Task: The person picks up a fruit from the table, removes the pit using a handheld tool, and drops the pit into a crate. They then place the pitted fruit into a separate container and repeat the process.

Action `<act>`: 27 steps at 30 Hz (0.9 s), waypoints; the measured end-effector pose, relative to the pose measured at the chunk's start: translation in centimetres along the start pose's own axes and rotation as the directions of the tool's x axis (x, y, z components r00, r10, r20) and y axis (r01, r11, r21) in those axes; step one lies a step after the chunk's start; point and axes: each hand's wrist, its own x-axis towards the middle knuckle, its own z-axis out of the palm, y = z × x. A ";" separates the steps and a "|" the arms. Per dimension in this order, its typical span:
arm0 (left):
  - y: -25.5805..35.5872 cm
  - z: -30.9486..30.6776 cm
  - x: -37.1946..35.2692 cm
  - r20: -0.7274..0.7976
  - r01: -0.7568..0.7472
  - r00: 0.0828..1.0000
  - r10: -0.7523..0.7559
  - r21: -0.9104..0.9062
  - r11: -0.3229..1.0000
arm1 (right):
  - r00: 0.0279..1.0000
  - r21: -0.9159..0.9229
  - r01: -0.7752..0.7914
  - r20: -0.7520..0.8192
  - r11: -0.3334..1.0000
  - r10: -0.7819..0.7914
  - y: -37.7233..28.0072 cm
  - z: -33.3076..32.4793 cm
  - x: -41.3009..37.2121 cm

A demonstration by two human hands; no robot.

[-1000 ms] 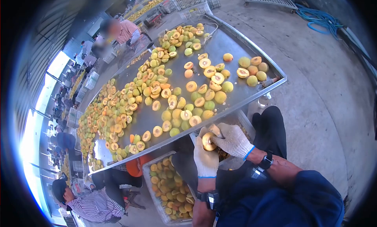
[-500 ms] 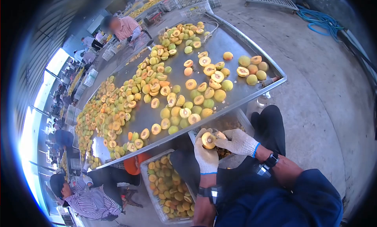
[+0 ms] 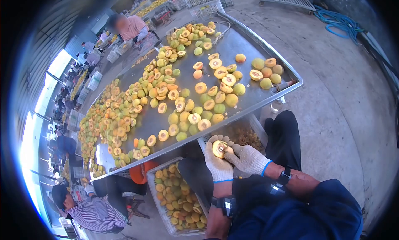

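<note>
My left hand (image 3: 217, 162), in a whitish knit glove with a blue cuff, is wrapped around a halved yellow peach (image 3: 217, 148), cut face up. My right hand (image 3: 250, 159), gloved alike, is closed against the peach's right side. At its fingertips a small dark loop-shaped tool (image 3: 223, 147) lies over the middle of the cut face; its handle is hidden in the glove. Both hands are above my lap, in front of the metal table (image 3: 245, 96). Just beyond them is a bin (image 3: 261, 131) with brown scraps, partly hidden by the hands.
Many halved peaches (image 3: 124, 111) cover the table's left and middle. A crate of peach halves (image 3: 181, 198) stands on the floor at my left. A person in a striped top (image 3: 97, 215) sits beyond it; another in a pink top (image 3: 134, 28) is across the table. A blue hose (image 3: 338, 22) lies far right.
My right hand has moved slightly left and down, closer over the peach half. The dark loop now shows across the cut face. The seated person's gloved hand has shifted.
</note>
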 end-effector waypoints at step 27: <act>2.2 4.2 -1.3 0.098 -0.254 0.967 0.235 0.404 0.879 | 0.958 0.443 -0.177 0.282 0.879 0.051 -1.6 -1.6 -0.6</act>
